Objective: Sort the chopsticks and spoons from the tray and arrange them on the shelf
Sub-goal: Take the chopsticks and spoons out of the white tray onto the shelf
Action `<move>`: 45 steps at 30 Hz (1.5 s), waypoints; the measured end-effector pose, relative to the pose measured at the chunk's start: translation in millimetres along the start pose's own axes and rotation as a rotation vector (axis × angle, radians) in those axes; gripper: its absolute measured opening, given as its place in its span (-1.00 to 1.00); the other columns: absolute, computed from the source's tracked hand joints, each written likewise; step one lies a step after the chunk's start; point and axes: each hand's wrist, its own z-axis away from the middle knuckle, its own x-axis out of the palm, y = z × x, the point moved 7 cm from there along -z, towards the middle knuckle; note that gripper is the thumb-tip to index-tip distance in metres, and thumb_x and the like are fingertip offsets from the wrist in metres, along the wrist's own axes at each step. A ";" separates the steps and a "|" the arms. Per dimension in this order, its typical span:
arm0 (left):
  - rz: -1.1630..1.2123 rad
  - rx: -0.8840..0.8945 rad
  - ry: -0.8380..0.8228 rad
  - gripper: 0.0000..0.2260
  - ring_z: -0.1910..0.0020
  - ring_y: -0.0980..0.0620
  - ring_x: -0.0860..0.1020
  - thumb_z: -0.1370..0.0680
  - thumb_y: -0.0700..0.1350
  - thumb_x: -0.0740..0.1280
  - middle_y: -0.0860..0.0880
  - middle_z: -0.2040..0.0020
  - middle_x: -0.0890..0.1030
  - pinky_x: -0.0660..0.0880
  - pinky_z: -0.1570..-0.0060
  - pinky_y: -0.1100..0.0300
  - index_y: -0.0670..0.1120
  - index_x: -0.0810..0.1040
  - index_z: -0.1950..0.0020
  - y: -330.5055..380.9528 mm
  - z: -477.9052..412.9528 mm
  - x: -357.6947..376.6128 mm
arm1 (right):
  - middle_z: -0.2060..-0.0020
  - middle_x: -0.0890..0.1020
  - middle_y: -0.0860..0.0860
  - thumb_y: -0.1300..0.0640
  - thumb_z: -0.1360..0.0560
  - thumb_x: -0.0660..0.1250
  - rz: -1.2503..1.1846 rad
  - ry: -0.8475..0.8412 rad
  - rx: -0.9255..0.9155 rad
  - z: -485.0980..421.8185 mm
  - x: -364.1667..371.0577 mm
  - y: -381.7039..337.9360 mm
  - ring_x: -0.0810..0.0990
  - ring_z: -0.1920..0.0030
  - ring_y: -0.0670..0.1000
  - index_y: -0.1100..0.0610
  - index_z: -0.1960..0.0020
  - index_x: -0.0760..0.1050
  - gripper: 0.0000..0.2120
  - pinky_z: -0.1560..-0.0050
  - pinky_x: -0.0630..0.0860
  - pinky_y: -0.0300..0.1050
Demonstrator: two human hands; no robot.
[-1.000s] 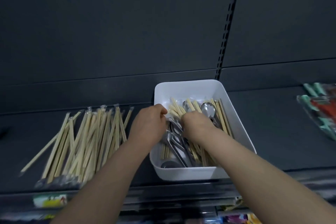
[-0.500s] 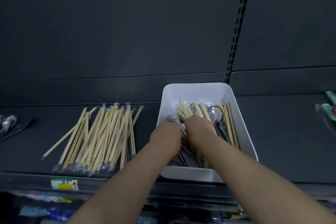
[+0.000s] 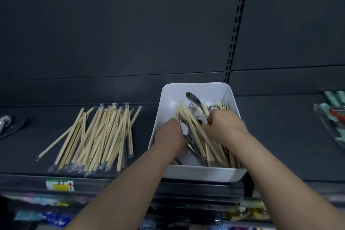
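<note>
Both hands work inside the white tray (image 3: pixel 197 89) on the shelf (image 3: pixel 280 136), the left hand (image 3: pixel 170 133) curled among spoons (image 3: pixel 194 100), the right hand (image 3: pixel 225 126) closed around loose chopsticks (image 3: pixel 194 127), likely gathering them for the wrapped pile (image 3: pixel 99 134) alongside.

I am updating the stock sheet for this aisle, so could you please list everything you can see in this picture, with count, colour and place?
Tray: one, white, on the shelf at centre.
Chopsticks in tray: many, pale wood, mixed with spoons.
Spoons in tray: several, silver; exact count hidden.
Wrapped chopsticks: large pile, pale wood in clear sleeves, on the shelf left of the tray.
Shelf: one, dark grey.
Price label: one, white, yellow and green, shelf edge at left.
Packaged goods: teal and red, far right.
Left hand: in the tray.
Right hand: in the tray, fingers closed among chopsticks.
</note>
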 end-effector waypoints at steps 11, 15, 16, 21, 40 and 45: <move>0.123 -0.106 0.005 -0.47 -0.09 -0.16 0.57 -0.50 0.05 0.38 -0.14 -0.12 0.56 0.40 0.20 0.10 -0.19 0.21 -0.26 2.3 -16.7 4.9 | 0.17 0.59 0.02 0.22 -0.47 0.19 -0.102 -0.010 0.017 14.5 15.1 12.4 0.54 0.16 0.06 0.14 0.00 0.50 -0.84 0.33 0.35 -0.15; 0.183 -0.096 0.036 -0.60 -0.03 -0.17 0.57 -0.53 -0.08 0.32 -0.11 0.02 0.50 0.42 0.19 0.10 -0.21 0.23 -0.23 2.2 -14.9 -6.0 | 0.18 0.58 0.02 0.23 -0.45 0.17 -0.106 0.000 0.050 14.4 14.2 19.3 0.54 0.16 0.08 0.13 0.01 0.49 -0.82 0.27 0.40 -0.13; 0.143 -0.073 0.038 -0.64 -0.04 -0.18 0.56 -0.53 -0.11 0.33 -0.10 0.04 0.46 0.43 0.18 0.10 -0.21 0.27 -0.21 4.3 -12.0 -10.2 | 0.18 0.58 0.02 0.23 -0.45 0.16 -0.106 0.001 0.058 14.4 13.8 21.1 0.53 0.15 0.08 0.13 0.02 0.49 -0.82 0.24 0.42 -0.13; -0.089 0.092 0.105 -0.95 -0.04 -0.16 0.54 -0.51 -0.29 0.25 -0.18 -0.04 0.56 0.40 0.18 0.12 -0.19 0.46 0.06 16.6 1.0 -28.6 | 0.13 0.60 0.04 0.23 -0.46 0.17 -0.121 0.015 0.068 11.6 14.5 20.2 0.55 0.11 0.11 0.13 -0.02 0.50 -0.80 0.18 0.47 -0.10; 0.305 0.055 0.328 -0.66 -0.10 -0.14 0.54 -0.58 -0.23 0.16 -0.13 -0.15 0.60 0.44 0.04 0.10 -0.13 0.43 -0.35 -30.7 -2.2 -74.9 | 0.25 0.51 0.02 0.14 -0.52 0.25 -0.031 -0.231 -0.010 -11.3 55.0 -49.0 0.53 0.15 0.10 0.13 0.19 0.44 -0.88 0.26 0.39 -0.18; 0.310 0.080 0.332 -0.67 -0.10 -0.12 0.55 -0.59 -0.22 0.15 -0.11 -0.15 0.60 0.44 0.08 0.13 -0.11 0.45 -0.34 -37.3 -1.1 -73.9 | 0.37 0.41 -0.02 0.17 -0.48 0.30 0.046 -0.327 -0.040 -17.6 78.5 -62.8 0.50 0.21 0.08 0.11 0.29 0.32 -0.78 0.30 0.42 -0.17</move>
